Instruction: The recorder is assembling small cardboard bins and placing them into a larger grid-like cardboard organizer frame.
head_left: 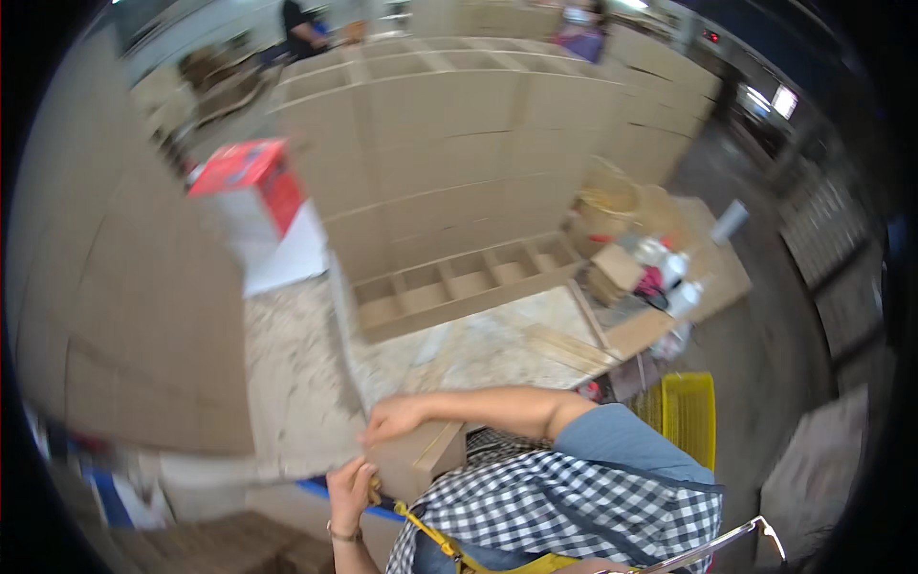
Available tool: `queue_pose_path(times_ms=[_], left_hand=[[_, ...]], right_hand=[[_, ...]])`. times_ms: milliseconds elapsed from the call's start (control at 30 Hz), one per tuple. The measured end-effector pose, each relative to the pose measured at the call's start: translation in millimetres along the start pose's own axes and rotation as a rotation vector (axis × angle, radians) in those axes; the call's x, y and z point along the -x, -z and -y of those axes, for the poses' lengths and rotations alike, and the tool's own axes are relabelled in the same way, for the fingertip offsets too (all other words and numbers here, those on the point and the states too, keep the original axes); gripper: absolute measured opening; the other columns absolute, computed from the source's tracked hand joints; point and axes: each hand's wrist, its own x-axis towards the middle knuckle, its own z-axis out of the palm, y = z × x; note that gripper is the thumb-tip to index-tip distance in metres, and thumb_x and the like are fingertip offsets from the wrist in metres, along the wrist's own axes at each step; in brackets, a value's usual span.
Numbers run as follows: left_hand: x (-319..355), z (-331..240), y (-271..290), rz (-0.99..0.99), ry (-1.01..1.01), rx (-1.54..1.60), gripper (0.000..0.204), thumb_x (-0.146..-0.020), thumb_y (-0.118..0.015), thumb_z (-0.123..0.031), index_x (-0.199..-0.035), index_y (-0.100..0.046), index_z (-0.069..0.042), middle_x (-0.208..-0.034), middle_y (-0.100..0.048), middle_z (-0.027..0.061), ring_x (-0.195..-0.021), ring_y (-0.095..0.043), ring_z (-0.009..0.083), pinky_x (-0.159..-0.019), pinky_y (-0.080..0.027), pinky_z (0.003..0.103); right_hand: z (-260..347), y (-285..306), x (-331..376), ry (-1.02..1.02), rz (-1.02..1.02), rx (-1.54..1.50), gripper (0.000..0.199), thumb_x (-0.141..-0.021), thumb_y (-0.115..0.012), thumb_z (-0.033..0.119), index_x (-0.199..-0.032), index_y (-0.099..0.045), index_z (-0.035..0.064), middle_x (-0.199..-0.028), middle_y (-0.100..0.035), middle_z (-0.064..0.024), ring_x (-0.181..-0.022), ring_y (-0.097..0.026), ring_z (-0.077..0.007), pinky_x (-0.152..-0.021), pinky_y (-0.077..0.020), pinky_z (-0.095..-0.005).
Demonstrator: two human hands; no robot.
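My left hand (352, 490), with a band on its wrist, is curled at the near left edge of the worktable. A small dark and yellowish thing shows beside its fingers, too blurred to name. Just beyond it, my right hand (394, 418) reaches across from the right. Its fingers are bent down and pressed together at the left end of a brown cardboard box (419, 453). Whether they pinch anything is hidden. The box lies close against my checked apron (564, 497), under my right forearm.
A divided cardboard tray (469, 302) lies on the worktable (478, 337) before tall stacked cardboard (440, 143). A red-and-white box (251, 206) stands left, beside large cardboard sheets (143, 287). White bottles (674, 270) and a yellow basket (690, 421) are right. Two people are farther back.
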Motion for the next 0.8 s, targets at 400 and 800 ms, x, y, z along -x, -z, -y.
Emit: queue_pose_path(times_ms=[400, 800], left_hand=[[-147, 72, -52, 0.013, -0.243, -0.604, 0.013, -0.082, -0.051, -0.008, -0.074, -0.057, 0.000, -0.060, -0.055, 0.0221, -0.054, -0.056, 0.0380, -0.048, -0.042, 0.043], [-100, -18, -128, -0.017, -0.560, -0.405, 0.019, -0.080, -0.055, -0.002, -0.096, -0.065, 0.000, -0.056, -0.054, 0.0154, -0.044, -0.052, 0.0273, -0.044, -0.041, 0.036]], right_hand=[[-47, -2, 54, 0.231, -0.651, 0.360, 0.056, -0.087, -0.044, 0.054, -0.106, -0.060, 0.0047, -0.119, -0.052, -0.0177, -0.105, -0.050, -0.0379, -0.090, -0.0388, -0.0388], [-58, 76, 159, -0.390, -0.825, -0.075, 0.064, -0.069, -0.061, 0.065, -0.054, -0.057, 0.0031, -0.048, -0.052, -0.0114, -0.046, -0.051, -0.0192, -0.044, -0.0371, -0.0369]])
